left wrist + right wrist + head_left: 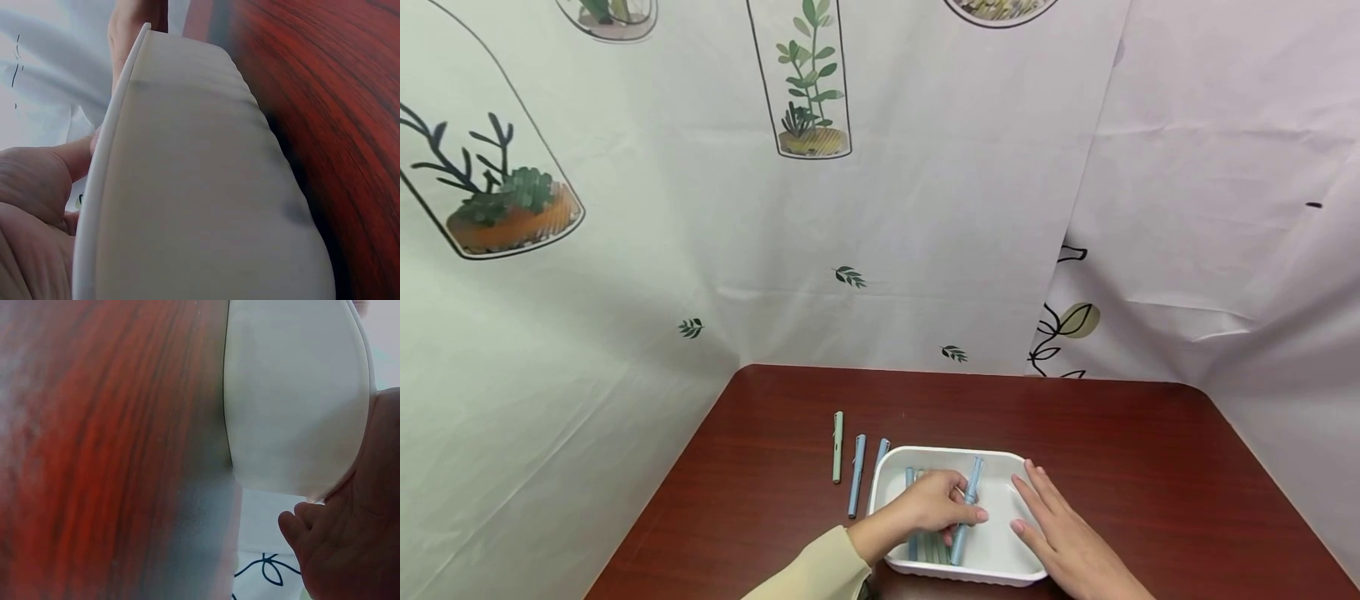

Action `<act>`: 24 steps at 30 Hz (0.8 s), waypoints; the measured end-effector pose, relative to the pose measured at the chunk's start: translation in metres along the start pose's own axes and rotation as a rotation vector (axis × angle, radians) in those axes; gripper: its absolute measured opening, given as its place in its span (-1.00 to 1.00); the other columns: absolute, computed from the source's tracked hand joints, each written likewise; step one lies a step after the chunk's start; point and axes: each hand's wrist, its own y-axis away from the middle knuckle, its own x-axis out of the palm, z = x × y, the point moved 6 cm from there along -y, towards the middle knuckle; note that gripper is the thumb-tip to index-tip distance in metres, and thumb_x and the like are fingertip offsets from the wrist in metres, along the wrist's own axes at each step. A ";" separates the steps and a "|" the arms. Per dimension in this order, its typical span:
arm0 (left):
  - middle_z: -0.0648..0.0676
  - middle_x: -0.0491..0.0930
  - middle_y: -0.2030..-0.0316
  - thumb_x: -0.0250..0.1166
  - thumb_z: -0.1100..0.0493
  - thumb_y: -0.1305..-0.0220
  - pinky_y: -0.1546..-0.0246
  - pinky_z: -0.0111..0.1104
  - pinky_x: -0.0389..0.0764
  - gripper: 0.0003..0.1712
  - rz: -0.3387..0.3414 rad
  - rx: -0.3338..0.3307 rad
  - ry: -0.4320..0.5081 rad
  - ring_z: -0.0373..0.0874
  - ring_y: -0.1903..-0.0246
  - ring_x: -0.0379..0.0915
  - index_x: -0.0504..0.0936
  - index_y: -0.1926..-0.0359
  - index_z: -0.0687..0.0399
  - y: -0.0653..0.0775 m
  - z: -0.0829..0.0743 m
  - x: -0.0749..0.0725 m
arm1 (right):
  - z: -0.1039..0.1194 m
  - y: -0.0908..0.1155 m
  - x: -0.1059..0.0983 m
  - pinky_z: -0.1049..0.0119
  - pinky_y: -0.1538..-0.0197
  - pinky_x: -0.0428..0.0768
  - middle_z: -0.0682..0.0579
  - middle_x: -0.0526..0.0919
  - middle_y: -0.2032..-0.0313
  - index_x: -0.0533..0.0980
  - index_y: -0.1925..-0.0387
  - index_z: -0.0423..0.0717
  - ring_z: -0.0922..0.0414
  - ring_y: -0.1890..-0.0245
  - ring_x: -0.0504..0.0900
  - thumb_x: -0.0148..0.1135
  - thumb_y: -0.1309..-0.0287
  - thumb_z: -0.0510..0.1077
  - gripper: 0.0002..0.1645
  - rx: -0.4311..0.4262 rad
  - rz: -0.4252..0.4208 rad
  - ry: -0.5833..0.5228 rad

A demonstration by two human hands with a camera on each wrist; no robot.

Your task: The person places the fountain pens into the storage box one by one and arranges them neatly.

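Observation:
My left hand (934, 502) pinches a light blue pen (970, 492) between thumb and fingers, over the inside of a white tray (1007, 521). Beneath that hand, several blue and green pens (912, 546) lie side by side in the tray's left part. At the tray's right rim is my right hand (1063, 533), its fingers straight and spread, holding nothing. In the left wrist view the tray's side wall (200, 169) hides the pens. The right wrist view shows the right hand (350, 531) beside the tray's outer wall (294, 394).
Left of the tray, a green pen (838, 447) and a blue pen (857, 477) lie on the dark red table (760, 467). Another blue pen (883, 450) is partly hidden behind the tray's left rim. A plant-printed white cloth (925, 233) hangs behind the table.

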 end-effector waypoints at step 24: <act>0.07 0.56 0.81 0.51 0.23 -0.14 0.66 -0.45 0.53 -0.63 0.002 -0.090 -0.187 -0.16 0.79 0.56 0.48 0.62 0.12 -0.018 -0.004 0.025 | 0.002 0.001 0.001 0.86 -0.26 -0.23 -0.16 0.27 -0.49 0.39 -0.44 -0.03 0.60 -0.48 -0.34 0.25 -0.36 0.09 -0.31 -0.005 0.001 0.012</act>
